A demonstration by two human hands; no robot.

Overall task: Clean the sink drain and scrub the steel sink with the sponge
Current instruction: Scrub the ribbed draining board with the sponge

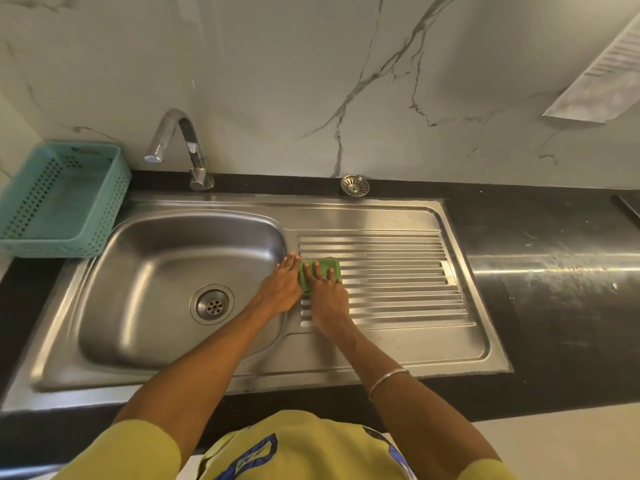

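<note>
A steel sink [398,216] with a bowl at left and a ribbed drainboard at right is set in a black counter. The open drain [212,304] lies at the bottom of the bowl. Its round strainer [354,185] stands on the counter behind the drainboard. A green sponge [322,266] lies on the left end of the drainboard ribs. My right hand [327,296] presses flat on the sponge with fingers spread over it. My left hand [281,289] rests flat, fingers together, on the strip between bowl and drainboard, touching the sponge's left edge.
A teal perforated basket [20,199] sits at the far left on the counter. A chrome tap [183,147] arches over the bowl's back edge. The black counter [554,271] stretches right, with a dark object [628,206] at its far right edge. Marble wall behind.
</note>
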